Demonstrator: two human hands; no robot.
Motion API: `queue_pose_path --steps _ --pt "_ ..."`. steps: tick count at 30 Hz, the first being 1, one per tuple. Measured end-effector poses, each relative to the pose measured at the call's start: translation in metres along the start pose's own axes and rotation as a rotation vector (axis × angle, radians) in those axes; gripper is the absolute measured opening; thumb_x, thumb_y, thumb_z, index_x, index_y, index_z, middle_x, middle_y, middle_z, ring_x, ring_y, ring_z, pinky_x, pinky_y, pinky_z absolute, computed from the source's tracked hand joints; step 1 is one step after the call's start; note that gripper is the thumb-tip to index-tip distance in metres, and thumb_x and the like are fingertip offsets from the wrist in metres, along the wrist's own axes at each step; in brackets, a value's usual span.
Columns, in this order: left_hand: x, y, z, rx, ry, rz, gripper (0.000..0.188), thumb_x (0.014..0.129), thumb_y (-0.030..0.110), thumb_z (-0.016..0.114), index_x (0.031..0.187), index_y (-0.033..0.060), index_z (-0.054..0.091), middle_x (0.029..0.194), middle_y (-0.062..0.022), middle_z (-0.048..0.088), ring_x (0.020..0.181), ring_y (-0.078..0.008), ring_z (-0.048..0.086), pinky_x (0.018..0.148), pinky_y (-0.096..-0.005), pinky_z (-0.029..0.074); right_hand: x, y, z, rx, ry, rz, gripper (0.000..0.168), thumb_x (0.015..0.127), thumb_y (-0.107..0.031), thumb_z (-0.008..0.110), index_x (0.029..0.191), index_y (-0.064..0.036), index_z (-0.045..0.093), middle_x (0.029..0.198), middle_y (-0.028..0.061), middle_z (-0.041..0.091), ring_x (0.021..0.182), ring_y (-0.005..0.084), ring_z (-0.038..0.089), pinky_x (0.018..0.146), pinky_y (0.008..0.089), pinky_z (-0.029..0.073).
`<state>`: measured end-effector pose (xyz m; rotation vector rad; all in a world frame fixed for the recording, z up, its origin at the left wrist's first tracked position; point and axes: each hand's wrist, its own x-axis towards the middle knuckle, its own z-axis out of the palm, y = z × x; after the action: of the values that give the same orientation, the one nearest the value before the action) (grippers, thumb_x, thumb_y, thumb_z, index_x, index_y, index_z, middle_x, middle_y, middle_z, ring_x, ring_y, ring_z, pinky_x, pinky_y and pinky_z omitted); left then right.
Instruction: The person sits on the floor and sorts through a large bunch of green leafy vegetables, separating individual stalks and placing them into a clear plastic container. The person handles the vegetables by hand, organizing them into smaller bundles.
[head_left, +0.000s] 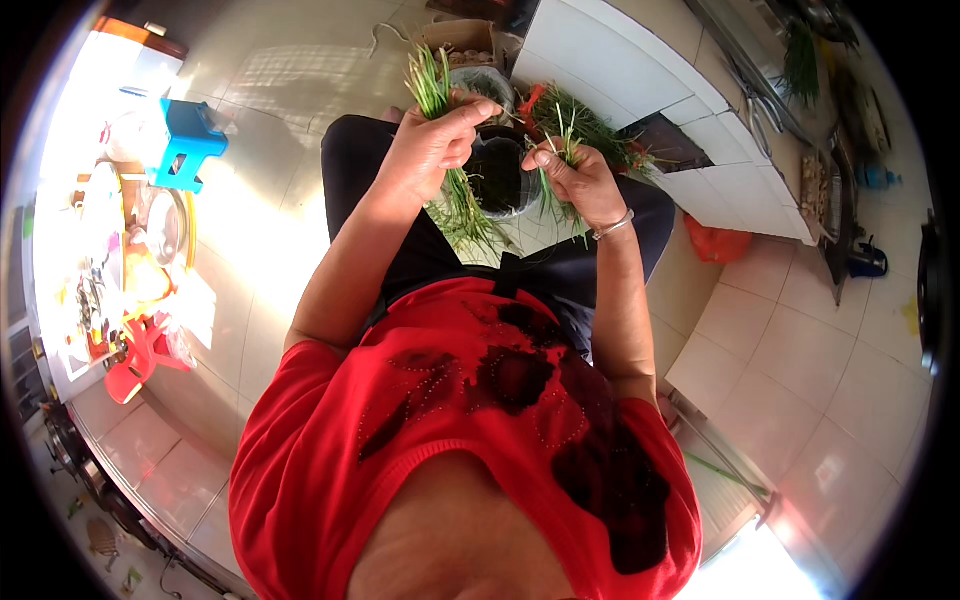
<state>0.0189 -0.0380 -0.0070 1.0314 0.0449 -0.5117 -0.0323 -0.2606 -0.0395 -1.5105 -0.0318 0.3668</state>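
My left hand (435, 142) grips a thick bunch of slender green stalks, like chives (429, 84). Their pale ends point up past my fingers, and the long leaves (466, 199) trail below. A smaller tuft of the same greens (551, 196) is pinched in my right hand (577, 180), between thumb and fingers. Between the two hands, at knee level, stands a dark bin (496, 184) with a clear plastic liner. More loose greens (574, 120) lie in a heap beyond my right hand, with a red plastic bag (530, 105) at their edge.
A cardboard box (457, 34) of rounded things and a plastic-lined container (484, 82) stand ahead. To the right is a white tiled counter base (592, 60) with an opening. A blue stool (187, 142) and a red stool (146, 352) are at left. An orange-red bag (716, 240) rests right.
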Motion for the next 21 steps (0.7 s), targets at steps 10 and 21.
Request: queue_pose_path --steps 10,21 --pt "0.015 -0.023 -0.004 0.286 -0.019 -0.081 0.032 0.092 0.025 0.068 0.113 0.0009 0.067 0.057 0.0118 0.037 0.045 -0.0003 0.028 0.04 -0.0208 0.018 -0.001 0.001 0.001 0.232 0.332 0.026 0.033 0.096 -0.03 0.062 0.104 0.0 0.068 0.054 -0.0099 0.03 0.045 0.0039 0.022 0.044 0.0234 0.017" --pt "0.011 -0.046 -0.006 0.23 -0.264 -0.273 0.026 0.09 0.017 0.066 0.11 0.001 0.068 0.06 0.0073 0.041 0.045 -0.0023 0.029 0.041 -0.022 0.019 0.011 -0.021 0.002 0.606 0.47 -0.056 0.032 0.096 -0.027 0.061 0.11 0.002 0.061 0.057 -0.0094 0.026 0.046 0.0025 0.022 0.042 0.0213 0.019"
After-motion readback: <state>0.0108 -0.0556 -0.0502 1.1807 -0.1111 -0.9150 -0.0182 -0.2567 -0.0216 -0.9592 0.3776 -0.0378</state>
